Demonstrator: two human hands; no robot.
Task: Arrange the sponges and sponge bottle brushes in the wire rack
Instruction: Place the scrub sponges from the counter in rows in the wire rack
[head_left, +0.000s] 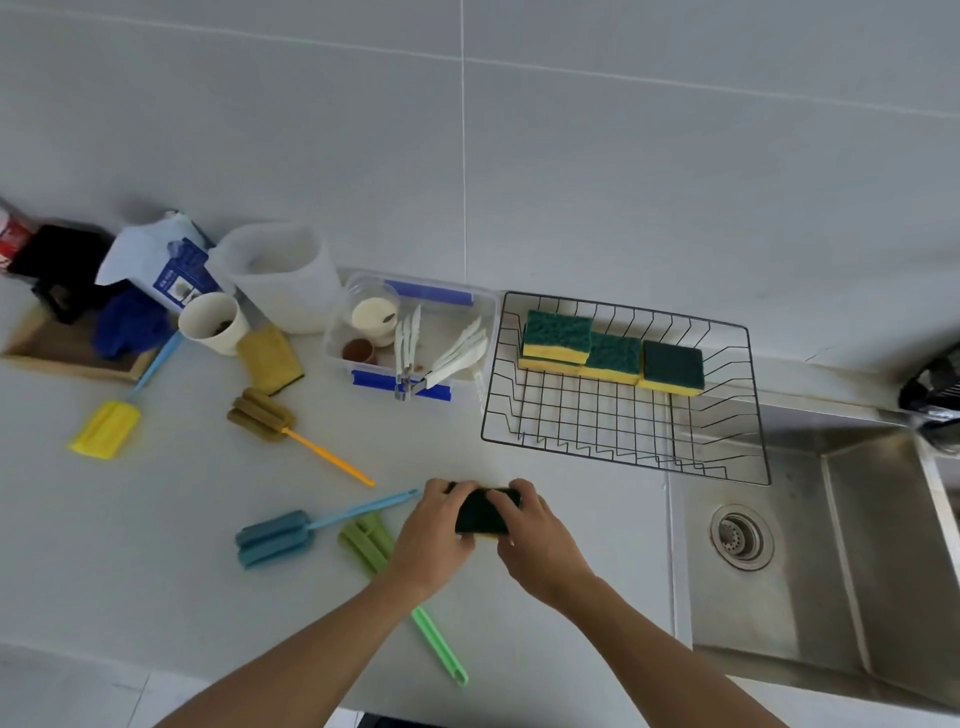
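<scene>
A black wire rack (623, 441) sits on the counter right of centre, with several green-and-yellow sponges (613, 356) lined along its back. Another green-and-yellow sponge (480, 512) is gripped by both my left hand (434, 535) and my right hand (535, 540) just in front of the rack. On the counter lie a blue bottle brush (275, 538), a green bottle brush (371, 543) partly under my left arm, an olive brush with an orange handle (262, 415) and a yellow brush with a blue handle (106, 428). A loose yellow sponge (270, 358) lies by a paper cup.
A steel sink (831, 545) with a drain lies to the right of the rack. A clear plastic box (467, 306) with cutlery, a white jug (285, 275), a paper cup (213, 322) and a wooden tray (67, 358) of clutter stand along the tiled wall.
</scene>
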